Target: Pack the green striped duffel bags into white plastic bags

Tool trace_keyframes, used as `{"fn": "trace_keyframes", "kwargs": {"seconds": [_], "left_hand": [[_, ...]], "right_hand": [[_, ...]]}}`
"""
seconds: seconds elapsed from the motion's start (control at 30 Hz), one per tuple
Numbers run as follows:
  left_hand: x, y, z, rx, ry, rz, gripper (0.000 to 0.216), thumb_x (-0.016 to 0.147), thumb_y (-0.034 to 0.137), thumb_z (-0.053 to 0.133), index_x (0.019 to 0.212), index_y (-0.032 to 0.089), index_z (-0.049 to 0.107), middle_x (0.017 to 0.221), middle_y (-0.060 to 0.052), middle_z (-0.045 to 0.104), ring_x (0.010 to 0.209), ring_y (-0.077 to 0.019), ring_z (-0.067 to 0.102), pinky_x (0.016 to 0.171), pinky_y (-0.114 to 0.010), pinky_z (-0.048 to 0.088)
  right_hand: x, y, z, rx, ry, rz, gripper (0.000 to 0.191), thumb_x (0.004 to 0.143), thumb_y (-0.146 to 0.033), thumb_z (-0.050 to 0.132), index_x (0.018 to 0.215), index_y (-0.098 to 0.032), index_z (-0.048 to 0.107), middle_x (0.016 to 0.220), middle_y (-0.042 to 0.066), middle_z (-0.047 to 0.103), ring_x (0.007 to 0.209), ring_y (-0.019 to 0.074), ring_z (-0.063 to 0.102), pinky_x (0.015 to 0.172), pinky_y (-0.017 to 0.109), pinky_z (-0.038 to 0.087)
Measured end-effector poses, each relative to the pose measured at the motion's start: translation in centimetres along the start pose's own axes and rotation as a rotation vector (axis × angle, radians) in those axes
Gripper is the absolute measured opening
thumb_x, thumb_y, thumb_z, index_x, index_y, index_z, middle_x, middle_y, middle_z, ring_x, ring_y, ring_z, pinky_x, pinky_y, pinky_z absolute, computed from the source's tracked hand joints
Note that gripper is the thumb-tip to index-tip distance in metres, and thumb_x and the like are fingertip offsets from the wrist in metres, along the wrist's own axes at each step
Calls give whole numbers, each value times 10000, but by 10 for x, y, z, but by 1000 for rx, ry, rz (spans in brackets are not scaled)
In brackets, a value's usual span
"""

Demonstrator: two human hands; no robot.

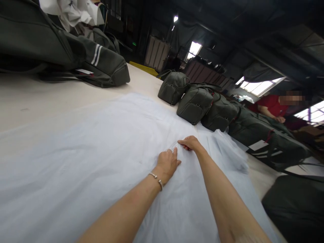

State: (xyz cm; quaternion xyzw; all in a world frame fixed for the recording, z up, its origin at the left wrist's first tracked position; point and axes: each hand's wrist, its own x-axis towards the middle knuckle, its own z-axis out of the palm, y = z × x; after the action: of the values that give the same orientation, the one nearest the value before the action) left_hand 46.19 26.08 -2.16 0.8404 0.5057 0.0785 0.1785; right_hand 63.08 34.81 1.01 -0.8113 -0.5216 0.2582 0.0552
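Note:
Thin, whitish translucent plastic sheeting (106, 148) lies spread over the table in front of me, slightly wrinkled. My left hand (167, 164), with a silver bangle on its wrist, rests on it palm down; its index finger and thumb are apart, while the other fingertips are partly hidden. Just beyond and to the right, my right hand (191, 143) pinches a small fold of the plastic between thumb and fingers. The two hands are close together, and the sheeting puckers between their fingertips. A bunched heap of the same plastic (229, 148) lies right of my right hand.
Several dark green bags (194, 104) stand in a row along the table's right side. Larger striped bags (101, 64) lie at the far left. Another dark bag (296, 202) is at the lower right. A person in a red shirt (270, 104) is beyond the row.

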Motion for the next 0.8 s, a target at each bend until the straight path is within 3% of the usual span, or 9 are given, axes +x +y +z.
{"fn": "trace_keyframes", "kwargs": {"seconds": [0.1, 0.2, 0.3, 0.4, 0.47, 0.57, 0.63, 0.7, 0.8], "left_hand": [[-1, 1, -3, -18, -7, -4, 625, 954, 471, 531, 1462, 142, 377, 1070, -167, 653, 969, -274, 656, 767, -326, 487], [-2, 1, -6, -28, -12, -2, 618, 954, 452, 540, 1462, 142, 377, 1073, -168, 652, 968, -277, 656, 755, -329, 487], [-2, 1, -6, -28, -14, 3, 611, 954, 445, 537, 1462, 142, 382, 1082, -175, 649, 958, -281, 658, 734, -335, 488], [-2, 0, -4, -20, -12, 5, 606, 957, 451, 528, 1457, 138, 391, 1083, -181, 648, 957, -283, 660, 732, -338, 490], [-2, 0, -2, -11, -9, 7, 610, 960, 454, 520, 1463, 136, 381, 1095, -182, 646, 970, -283, 657, 750, -340, 493], [-3, 1, -2, -1, -7, 12, 626, 964, 457, 512, 1479, 141, 348, 1123, -183, 643, 1003, -281, 651, 801, -347, 493], [-4, 1, -4, -8, -19, 16, 641, 954, 477, 523, 1475, 145, 351, 1129, -181, 647, 1023, -289, 649, 826, -355, 492], [-5, -1, -10, -34, -43, 30, 686, 930, 522, 543, 1475, 154, 349, 1144, -179, 649, 1054, -304, 644, 847, -366, 493], [-10, -10, -27, -113, -97, 61, 762, 925, 598, 492, 1511, 162, 276, 1229, -181, 621, 1103, -318, 630, 872, -383, 493]], "right_hand": [[6, 1, -6, -134, 63, 77, 455, 617, -545, 806, 713, -119, 678, 672, 128, 688, 755, 282, 679, 716, 364, 496], [0, -1, -14, -196, 186, 90, 727, 556, -626, 814, 1025, -87, 680, 1000, 204, 707, 1007, 352, 649, 881, 449, 474], [-8, -5, -14, -172, 332, 35, 852, 808, -713, 529, 1372, -76, 480, 1339, 242, 557, 1227, 344, 539, 1003, 457, 417], [-10, -7, 3, -153, 497, -83, 727, 982, -582, 175, 1546, -124, 160, 1600, 179, 215, 1473, 289, 198, 1161, 479, 210], [-7, -5, 24, -125, 487, -165, 665, 996, -527, 216, 1560, -184, 132, 1636, 110, 114, 1505, 262, 31, 1191, 516, 52], [3, 3, 49, -32, 361, -168, 664, 955, -524, 388, 1525, -198, 292, 1623, 116, 176, 1501, 310, 42, 1169, 592, -36], [4, 6, 51, 35, 337, -127, 692, 946, -543, 380, 1516, -156, 311, 1606, 162, 208, 1492, 339, 103, 1164, 621, 22], [-7, 7, 41, 85, 376, -107, 729, 968, -552, 252, 1539, -103, 207, 1606, 207, 162, 1492, 341, 107, 1155, 639, 98], [-61, 14, 19, 128, 426, -166, 740, 967, -544, 200, 1544, -83, 148, 1615, 186, 148, 1498, 274, 121, 1185, 553, 162]]}}
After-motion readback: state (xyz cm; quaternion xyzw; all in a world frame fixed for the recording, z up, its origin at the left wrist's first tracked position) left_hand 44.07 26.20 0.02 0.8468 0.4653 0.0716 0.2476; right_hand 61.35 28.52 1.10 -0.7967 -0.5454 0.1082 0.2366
